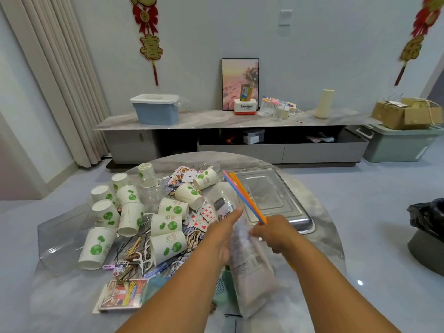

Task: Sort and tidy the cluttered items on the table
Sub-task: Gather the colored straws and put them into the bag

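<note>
My left hand (pixel 222 233) grips a clear plastic bag (pixel 249 260) with printed labels, held above the round marble table (pixel 319 248). My right hand (pixel 276 233) holds a few coloured straws (pixel 242 194), pink, blue and orange, whose lower ends go into the bag's mouth. Left of my hands lie several white paper cups with green tree prints (pixel 168 223), mostly tipped over. Playing cards (pixel 201 216), black hairpins (pixel 125 251) and small wooden picks are scattered among the cups.
A metal tray (pixel 283 200) sits on the table's far right. A clear plastic box (pixel 60 236) lies at the left edge, a card pack (pixel 122 294) near the front. A low cabinet (pixel 240 140) stands beyond, a black-bagged bin (pixel 427 234) at right.
</note>
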